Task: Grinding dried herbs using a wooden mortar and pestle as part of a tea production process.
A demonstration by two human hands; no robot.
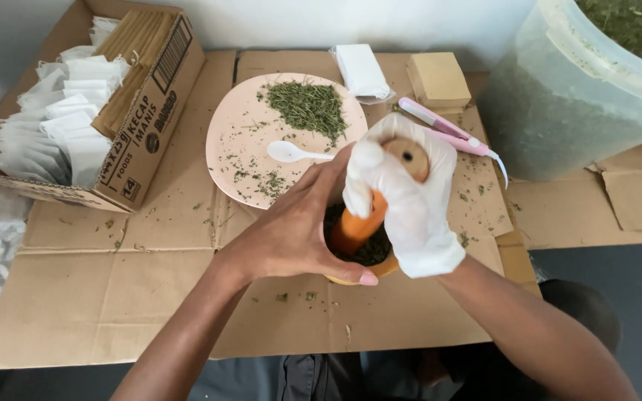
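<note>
A small orange mortar [382, 269] stands on flattened cardboard [113, 289] and holds dark green crushed herbs [371, 251]. My left hand [291, 230], bare, wraps around the mortar's near-left side. My right hand [403, 200], in a white glove, grips a wooden pestle [358, 226] that stands tilted in the herbs, its round top [409, 157] showing.
A pale pink plate [239, 130] behind the mortar carries a heap of dried herbs [307, 105] and a white plastic spoon [290, 152]. A cardboard box of white paper bags [76, 111] sits left. A large translucent tub of herbs [566, 96] stands right, beside a pink tool [447, 132].
</note>
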